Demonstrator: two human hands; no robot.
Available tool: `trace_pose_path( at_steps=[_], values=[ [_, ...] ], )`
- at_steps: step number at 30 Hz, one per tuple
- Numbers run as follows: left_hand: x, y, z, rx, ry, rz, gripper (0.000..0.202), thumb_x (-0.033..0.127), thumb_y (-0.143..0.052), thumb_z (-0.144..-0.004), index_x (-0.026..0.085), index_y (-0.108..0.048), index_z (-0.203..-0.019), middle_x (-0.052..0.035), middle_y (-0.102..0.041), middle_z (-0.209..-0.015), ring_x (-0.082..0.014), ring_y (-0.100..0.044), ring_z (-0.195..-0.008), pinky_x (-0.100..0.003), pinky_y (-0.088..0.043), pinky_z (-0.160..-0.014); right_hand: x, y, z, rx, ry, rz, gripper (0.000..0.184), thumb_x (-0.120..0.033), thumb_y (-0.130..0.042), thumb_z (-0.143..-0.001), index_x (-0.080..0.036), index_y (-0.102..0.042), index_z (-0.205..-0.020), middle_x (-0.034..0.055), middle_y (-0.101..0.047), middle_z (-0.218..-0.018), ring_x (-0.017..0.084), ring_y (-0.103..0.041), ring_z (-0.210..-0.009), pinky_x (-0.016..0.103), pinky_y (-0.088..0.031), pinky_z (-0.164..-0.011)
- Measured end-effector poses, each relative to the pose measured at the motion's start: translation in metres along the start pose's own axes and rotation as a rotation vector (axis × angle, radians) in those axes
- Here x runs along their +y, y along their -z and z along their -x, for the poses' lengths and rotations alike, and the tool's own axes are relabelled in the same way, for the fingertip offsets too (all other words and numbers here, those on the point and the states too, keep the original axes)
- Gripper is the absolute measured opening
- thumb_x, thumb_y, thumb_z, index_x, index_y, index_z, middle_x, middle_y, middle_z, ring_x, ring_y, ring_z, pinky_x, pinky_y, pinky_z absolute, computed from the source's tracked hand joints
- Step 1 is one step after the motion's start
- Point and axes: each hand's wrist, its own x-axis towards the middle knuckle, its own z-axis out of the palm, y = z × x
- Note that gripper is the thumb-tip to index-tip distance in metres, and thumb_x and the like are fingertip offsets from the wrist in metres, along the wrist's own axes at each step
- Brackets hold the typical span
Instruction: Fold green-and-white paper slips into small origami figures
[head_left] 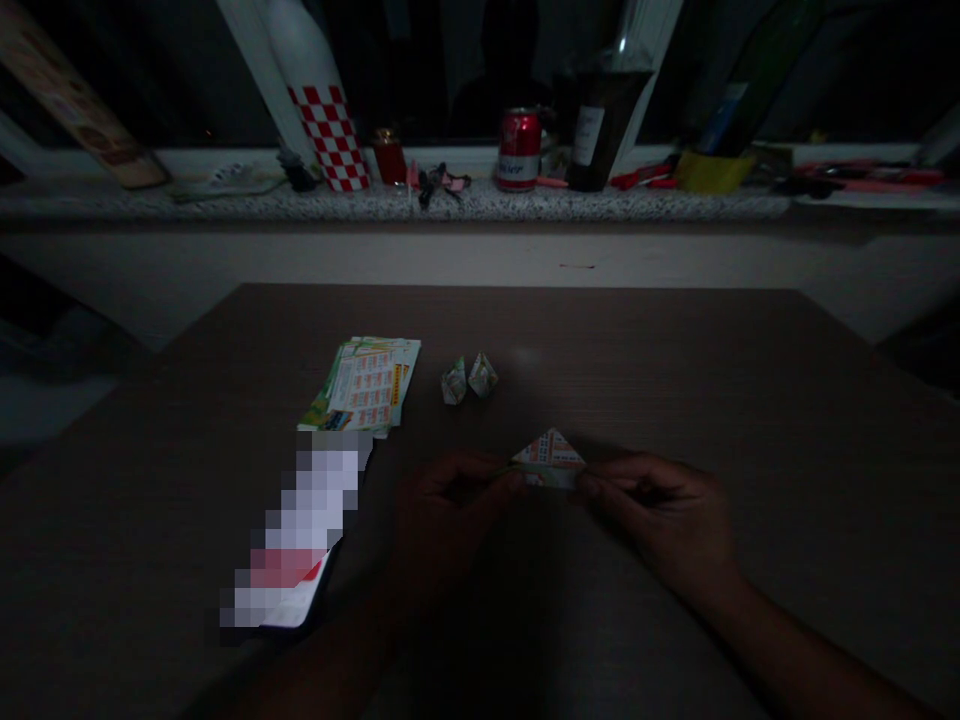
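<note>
A small folded triangle of printed paper (pixel 550 458) stands on the dark table (pixel 712 400) between my hands. My left hand (pixel 450 510) pinches its left corner with closed fingers. My right hand (pixel 660 510) pinches its right corner the same way. Two smaller folded paper pieces (pixel 469 378) lie side by side a little beyond it. A stack of printed paper sheets (pixel 367 385) lies to the left of those.
A blurred flat object (pixel 296 540) lies on the table left of my left hand. On the window sill (pixel 375 205) at the back stand a red can (pixel 519 148), a dark bottle (pixel 600 130), a red-and-white checked container (pixel 330 130) and other small items.
</note>
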Motion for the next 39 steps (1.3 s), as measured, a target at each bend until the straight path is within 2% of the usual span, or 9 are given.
trace_pose_path(
  at_steps=[6, 9, 14, 17, 19, 22, 24, 31, 39],
  values=[
    [-0.001, -0.002, -0.002, 0.016, 0.059, 0.111, 0.016, 0.019, -0.077, -0.068, 0.017, -0.062, -0.066, 0.0018, -0.071, -0.061, -0.0127, -0.067, -0.062, -0.020, -0.052, -0.058, -0.001, -0.001, 0.001, -0.045, -0.093, -0.086, 0.009, -0.020, -0.075, -0.072, -0.019, -0.067, -0.069, 0.0009, -0.074, -0.059, 0.013, -0.069, -0.051, 0.017, -0.054, -0.048],
    [0.000, -0.002, -0.005, 0.014, 0.104, 0.210, 0.020, 0.016, -0.077, -0.066, 0.016, -0.058, -0.068, 0.0030, -0.070, -0.058, -0.0119, -0.066, -0.057, -0.019, -0.051, -0.055, 0.002, -0.002, 0.000, -0.062, -0.162, -0.151, 0.017, -0.021, -0.076, -0.071, -0.020, -0.063, -0.082, -0.0007, -0.073, -0.059, 0.014, -0.069, -0.052, 0.018, -0.055, -0.050],
    [-0.005, -0.001, -0.013, 0.058, 0.145, 0.380, 0.034, 0.018, -0.080, -0.063, 0.019, -0.056, -0.087, 0.0066, -0.069, -0.063, -0.0120, -0.066, -0.053, -0.021, -0.053, -0.053, 0.006, -0.007, 0.001, -0.217, -0.259, -0.103, 0.037, -0.027, -0.074, -0.073, -0.017, -0.061, -0.107, -0.0015, -0.071, -0.057, 0.014, -0.066, -0.050, 0.021, -0.052, -0.049],
    [-0.010, -0.002, -0.015, 0.002, 0.185, 0.411, 0.039, 0.020, -0.081, -0.064, 0.019, -0.058, -0.096, 0.0050, -0.071, -0.067, -0.0119, -0.067, -0.058, -0.021, -0.053, -0.057, 0.004, -0.009, 0.002, -0.288, -0.291, -0.102, 0.035, -0.030, -0.070, -0.076, -0.015, -0.063, -0.108, -0.0010, -0.070, -0.059, 0.013, -0.065, -0.052, 0.021, -0.049, -0.048],
    [-0.011, -0.004, -0.012, -0.099, 0.232, 0.370, 0.032, 0.018, -0.080, -0.064, 0.017, -0.064, -0.091, 0.0021, -0.072, -0.072, -0.0121, -0.067, -0.064, -0.020, -0.052, -0.061, 0.002, -0.009, 0.002, -0.295, -0.278, -0.117, 0.031, -0.029, -0.067, -0.079, -0.015, -0.063, -0.107, -0.0008, -0.070, -0.061, 0.013, -0.065, -0.054, 0.021, -0.050, -0.051],
    [-0.011, -0.009, -0.006, -0.252, 0.285, 0.276, 0.012, 0.022, -0.077, -0.068, 0.014, -0.070, -0.073, -0.0008, -0.073, -0.068, -0.0121, -0.066, -0.064, -0.020, -0.050, -0.062, 0.000, -0.009, 0.003, -0.300, -0.238, -0.162, 0.028, -0.027, -0.066, -0.081, -0.016, -0.062, -0.107, -0.0010, -0.071, -0.062, 0.012, -0.066, -0.055, 0.019, -0.050, -0.051],
    [-0.010, -0.011, -0.002, -0.303, 0.321, 0.248, 0.012, 0.026, -0.076, -0.070, 0.014, -0.072, -0.072, -0.0017, -0.073, -0.067, -0.0135, -0.067, -0.064, -0.022, -0.050, -0.063, 0.000, -0.009, 0.003, -0.311, -0.233, -0.184, 0.027, -0.026, -0.065, -0.082, -0.016, -0.062, -0.107, -0.0005, -0.071, -0.063, 0.012, -0.066, -0.056, 0.019, -0.049, -0.050],
    [-0.008, -0.012, 0.000, -0.274, 0.287, 0.238, 0.013, 0.023, -0.076, -0.067, 0.015, -0.071, -0.059, -0.0008, -0.071, -0.057, -0.0126, -0.063, -0.056, -0.021, -0.045, -0.058, 0.005, -0.010, 0.005, -0.356, -0.293, -0.216, 0.035, -0.026, -0.067, -0.081, -0.018, -0.057, -0.114, -0.0002, -0.072, -0.066, 0.014, -0.067, -0.059, 0.022, -0.052, -0.057],
    [-0.011, -0.010, -0.003, -0.288, 0.250, 0.240, 0.012, 0.023, -0.074, -0.069, 0.017, -0.072, -0.059, 0.0006, -0.068, -0.058, -0.0128, -0.059, -0.056, -0.023, -0.045, -0.059, 0.003, -0.005, 0.001, -0.392, -0.267, -0.153, 0.038, -0.024, -0.069, -0.078, -0.017, -0.057, -0.114, -0.0015, -0.069, -0.063, 0.013, -0.064, -0.055, 0.022, -0.051, -0.053]
  ],
)
